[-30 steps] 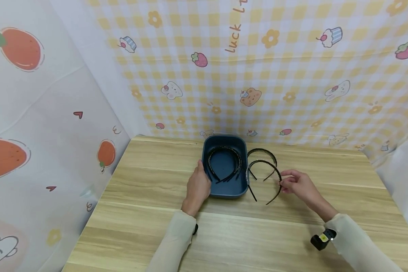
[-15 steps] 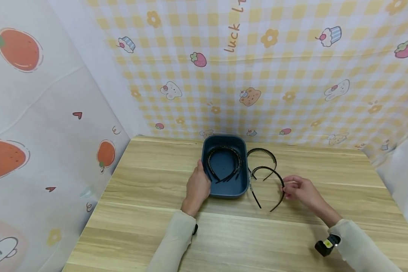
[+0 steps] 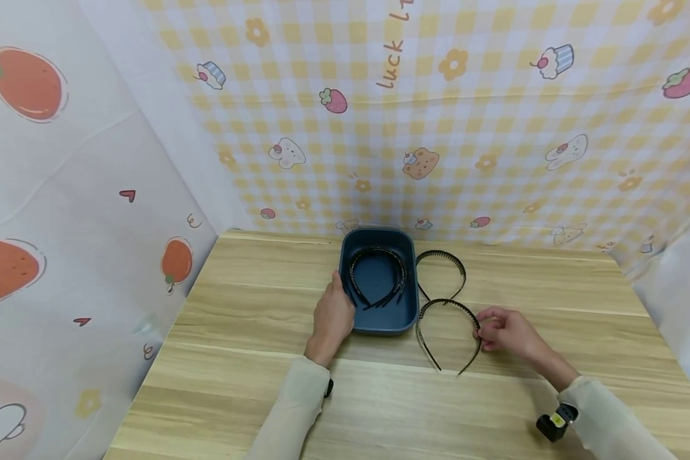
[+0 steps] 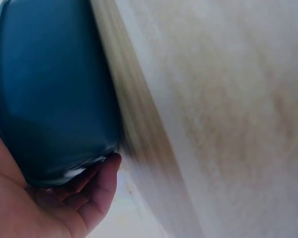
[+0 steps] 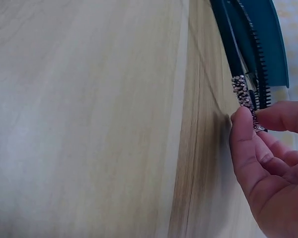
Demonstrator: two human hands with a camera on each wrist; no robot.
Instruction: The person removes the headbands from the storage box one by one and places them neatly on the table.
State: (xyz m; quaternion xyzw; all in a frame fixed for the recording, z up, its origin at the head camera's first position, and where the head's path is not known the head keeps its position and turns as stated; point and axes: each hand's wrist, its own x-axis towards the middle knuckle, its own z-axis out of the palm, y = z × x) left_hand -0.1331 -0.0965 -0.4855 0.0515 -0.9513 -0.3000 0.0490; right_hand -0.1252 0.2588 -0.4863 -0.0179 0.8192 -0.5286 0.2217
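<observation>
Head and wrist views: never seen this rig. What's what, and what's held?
There's no machine, just a person's bare left hand and right hand. The wide picture comes from a head-worn camera looking down; the close-ups come from wrist cameras, one per hand. On the wood-grain table is a dark blue bin with black headbands inside. The left hand grips the bin's left side. The right hand pinches a toothed headband right of the bin; another headband is just beyond it.

Dark-blue bin, black headbands
</observation>
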